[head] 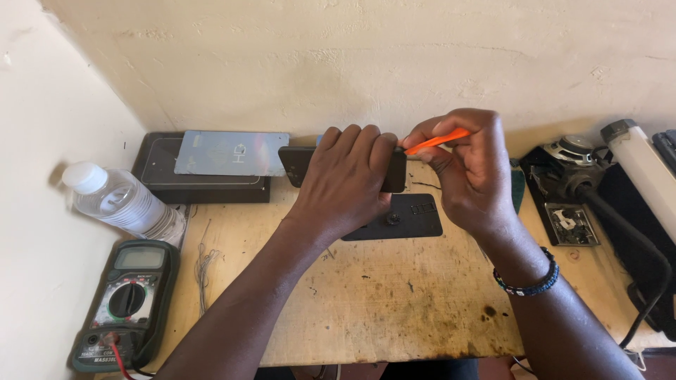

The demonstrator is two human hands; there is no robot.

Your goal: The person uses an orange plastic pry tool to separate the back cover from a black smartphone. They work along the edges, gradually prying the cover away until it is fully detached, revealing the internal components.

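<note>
My left hand (348, 179) grips a black phone (297, 163) and holds it above the wooden table (380, 302), near the back wall. My right hand (468, 169) pinches a thin orange pry tool (438, 141), whose tip touches the phone's right edge. A flat black panel (412, 217) lies on the table just below both hands.
A clear water bottle (120, 200) lies at the left, with a green multimeter (127, 299) in front of it. A black box topped by a shiny sheet (229, 153) sits at the back left. A speaker (574, 149), a white tube (644, 172) and black cables crowd the right side.
</note>
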